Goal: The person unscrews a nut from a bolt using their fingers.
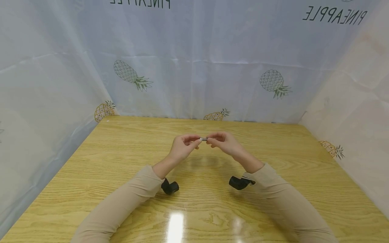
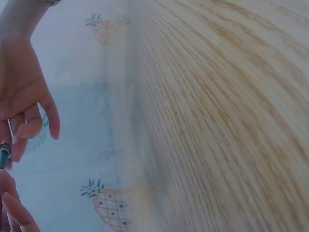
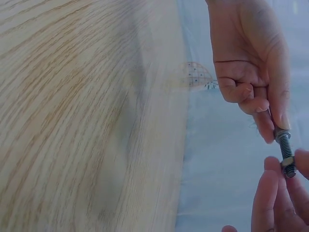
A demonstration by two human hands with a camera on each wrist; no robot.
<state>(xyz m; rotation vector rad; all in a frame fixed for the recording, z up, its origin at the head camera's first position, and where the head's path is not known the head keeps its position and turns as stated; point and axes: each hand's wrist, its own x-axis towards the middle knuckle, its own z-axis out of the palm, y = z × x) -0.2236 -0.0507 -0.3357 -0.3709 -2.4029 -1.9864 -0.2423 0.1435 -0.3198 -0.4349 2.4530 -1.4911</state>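
A small metal bolt (image 1: 204, 139) is held level between the two hands, above the far half of the table. My left hand (image 1: 181, 148) pinches its head end between thumb and fingertips. At the other end, my right hand (image 1: 226, 144) holds a hex nut (image 3: 288, 163) that sits on the thread near the tip. Bare thread (image 3: 286, 147) shows between the nut and the left fingertips in the right wrist view. The left wrist view catches only a dark stretch of the bolt (image 2: 4, 158) at its edge, below the right hand (image 2: 21, 84).
The wood-grain table (image 1: 200, 209) spreads under both arms. A pale pineapple-print cloth (image 1: 194, 91) hangs behind it and along both sides. Black curved pieces (image 1: 170, 187) sit at each wrist, just over the tabletop.
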